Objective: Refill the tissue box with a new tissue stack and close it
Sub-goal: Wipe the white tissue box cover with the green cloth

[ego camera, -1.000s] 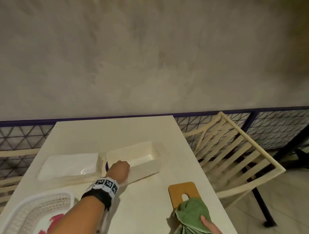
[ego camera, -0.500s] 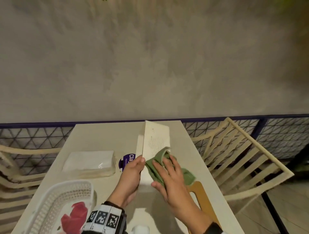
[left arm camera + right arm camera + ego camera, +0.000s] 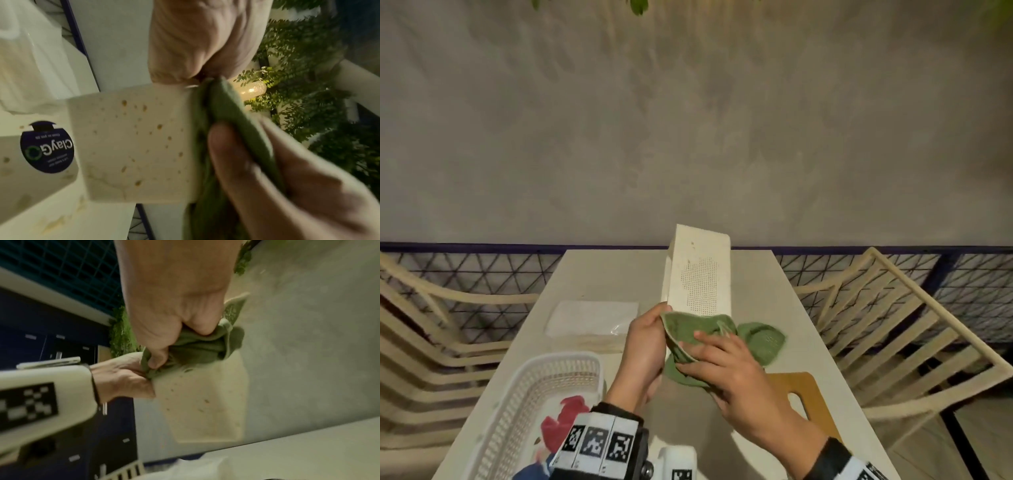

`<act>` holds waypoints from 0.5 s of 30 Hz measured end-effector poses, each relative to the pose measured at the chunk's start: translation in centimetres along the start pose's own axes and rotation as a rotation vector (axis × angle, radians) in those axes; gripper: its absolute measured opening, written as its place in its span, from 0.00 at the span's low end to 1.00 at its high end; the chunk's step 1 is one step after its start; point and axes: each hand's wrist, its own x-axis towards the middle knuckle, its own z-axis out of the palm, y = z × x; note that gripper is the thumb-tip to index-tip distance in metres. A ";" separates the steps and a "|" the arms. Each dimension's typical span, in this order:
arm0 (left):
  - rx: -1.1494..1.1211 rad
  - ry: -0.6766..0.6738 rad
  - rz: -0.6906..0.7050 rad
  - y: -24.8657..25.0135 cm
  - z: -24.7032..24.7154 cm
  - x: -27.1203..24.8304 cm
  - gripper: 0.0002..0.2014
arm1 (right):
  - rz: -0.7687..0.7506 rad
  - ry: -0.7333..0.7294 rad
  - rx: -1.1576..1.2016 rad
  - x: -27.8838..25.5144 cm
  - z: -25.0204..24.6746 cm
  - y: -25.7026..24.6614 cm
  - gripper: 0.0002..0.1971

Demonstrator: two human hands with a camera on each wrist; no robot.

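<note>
The white tissue box (image 3: 700, 274) is lifted off the table and stands on end, its perforated face towards me. My left hand (image 3: 650, 329) grips its near lower end from the left. My right hand (image 3: 709, 356) holds a crumpled green cloth (image 3: 726, 330) against that end. In the left wrist view the speckled box side (image 3: 133, 142) carries a purple round sticker (image 3: 47, 146), with the green cloth (image 3: 222, 129) at its edge. In the right wrist view my thumb pinches the green cloth (image 3: 197, 347) onto the box (image 3: 205, 402). The wrapped tissue stack (image 3: 592, 320) lies left on the table.
The wooden lid (image 3: 804, 401) with a slot lies on the table (image 3: 613, 274) under my right wrist. A white mesh basket (image 3: 534, 394) with a red item sits at the near left. Slatted chairs (image 3: 893, 325) flank the table, and a wire fence runs behind.
The box lay flat on the table; my left hand has since raised it on end. My right hand took the green cloth off the wooden lid and brought it onto the box's near end.
</note>
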 end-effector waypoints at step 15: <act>-0.040 0.045 -0.027 0.1 0.2 -0.5 0.19 | 0.007 0.023 -0.091 2.2 -1.2 1.3 0.16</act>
